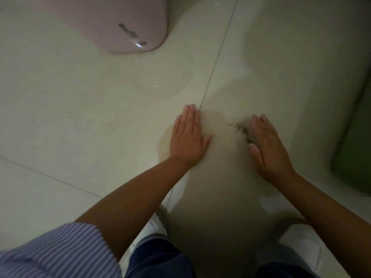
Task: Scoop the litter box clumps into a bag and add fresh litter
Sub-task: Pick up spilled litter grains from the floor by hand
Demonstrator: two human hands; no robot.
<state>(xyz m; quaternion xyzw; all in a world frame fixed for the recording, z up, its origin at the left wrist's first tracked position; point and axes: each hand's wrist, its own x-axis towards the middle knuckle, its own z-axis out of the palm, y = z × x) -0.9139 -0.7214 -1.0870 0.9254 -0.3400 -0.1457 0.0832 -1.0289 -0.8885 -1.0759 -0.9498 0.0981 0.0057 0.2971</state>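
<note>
Pale tiled floor [70,121] fills the view, crossed by a thin grout line [217,55] running from the top edge down toward the left hand. At upper left, a rounded corner of a pink plastic litter box [112,23] rests on the tiles; dark lettering on its surface is too blurred to read. Its long axis cannot be judged, since only this corner shows. A green object [353,149] with a rounded corner lies at the right edge. Both bare forearms reach forward from a striped blue sleeve [54,251] and dark trousers [160,259]. The left hand [188,137] lies flat on the floor, palm down, fingers extended and close together, holding nothing. The right hand [269,145] is likewise spread flat and empty, its inner edge touching a small patch of dark spilled litter grains [239,127], which lies between the two hands. Scattered specks [70,116] dot the tiles near the box and farther left.
</note>
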